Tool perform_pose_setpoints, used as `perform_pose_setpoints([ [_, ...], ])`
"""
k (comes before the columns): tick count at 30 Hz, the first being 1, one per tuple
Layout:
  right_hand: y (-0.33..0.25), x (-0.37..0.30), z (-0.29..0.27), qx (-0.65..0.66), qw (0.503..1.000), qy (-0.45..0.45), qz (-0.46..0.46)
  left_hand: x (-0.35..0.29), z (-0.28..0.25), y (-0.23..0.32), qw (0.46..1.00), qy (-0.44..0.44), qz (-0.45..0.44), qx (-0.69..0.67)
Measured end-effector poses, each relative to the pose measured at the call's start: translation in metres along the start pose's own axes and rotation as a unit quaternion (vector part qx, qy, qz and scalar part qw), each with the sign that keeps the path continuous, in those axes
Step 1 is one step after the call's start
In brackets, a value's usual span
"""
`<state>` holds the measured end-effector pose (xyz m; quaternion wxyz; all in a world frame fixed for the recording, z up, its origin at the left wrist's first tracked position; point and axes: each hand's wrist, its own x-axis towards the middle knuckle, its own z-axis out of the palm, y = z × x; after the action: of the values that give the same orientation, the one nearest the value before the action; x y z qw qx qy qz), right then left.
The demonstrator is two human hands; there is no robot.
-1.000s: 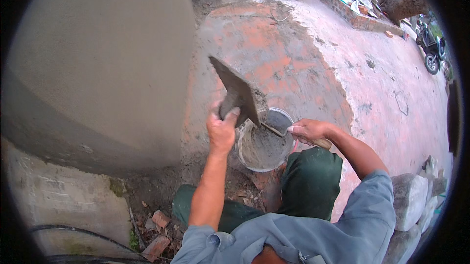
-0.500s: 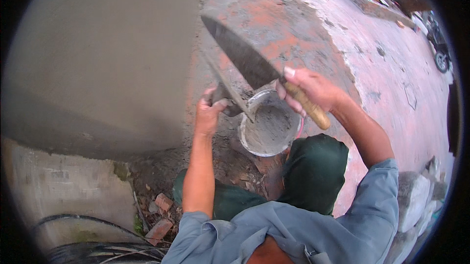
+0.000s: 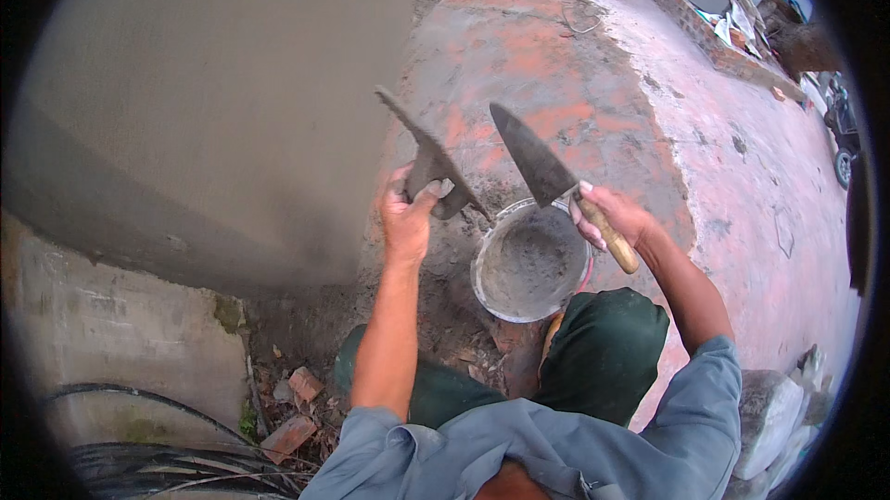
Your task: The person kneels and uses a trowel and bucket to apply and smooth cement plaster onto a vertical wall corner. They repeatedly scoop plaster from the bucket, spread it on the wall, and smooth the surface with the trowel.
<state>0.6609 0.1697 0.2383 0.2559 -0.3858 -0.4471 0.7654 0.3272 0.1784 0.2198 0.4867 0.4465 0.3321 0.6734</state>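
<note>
One metal bucket (image 3: 530, 264) sits on the ground just ahead of your knees, and it holds grey wet mortar (image 3: 533, 259) that coats its bottom and inner wall; its rim is bare metal, with a pink handle showing at the right edge. Your left hand (image 3: 408, 217) is closed around the grip of a flat plastering float (image 3: 428, 159), which stands up and leans away to the upper left, its dark blade smeared grey. That float is above and to the left of the bucket, its lower end near the rim. Your right hand (image 3: 612, 215) is clamped on the wooden handle of a pointed brick trowel (image 3: 536, 157), whose blade rises up and to the left from your fist, above the far rim of the bucket. Both tools are held apart from each other, with the two blades tilted roughly the same way and a gap of ground between them. Your hands are on either side of the bucket, the left just beyond its left edge, the right just past its upper right rim. Left of your left hand stands a freshly plastered grey wall (image 3: 204, 101). Broken brick pieces (image 3: 295, 407) lie by your left knee, and black cables (image 3: 139, 463) run along the lower left.
</note>
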Motion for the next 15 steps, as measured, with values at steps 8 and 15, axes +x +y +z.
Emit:
perform_pose_setpoints([
  [8,0.027,0.009,-0.002,-0.219,0.962,0.084,0.142,0.005,0.003,0.011,1.0,-0.021,0.0,-0.017],
  [15,0.045,-0.008,-0.014,-0.425,0.87,0.046,0.247,-0.019,-0.029,0.015,0.991,0.009,-0.008,0.134],
])
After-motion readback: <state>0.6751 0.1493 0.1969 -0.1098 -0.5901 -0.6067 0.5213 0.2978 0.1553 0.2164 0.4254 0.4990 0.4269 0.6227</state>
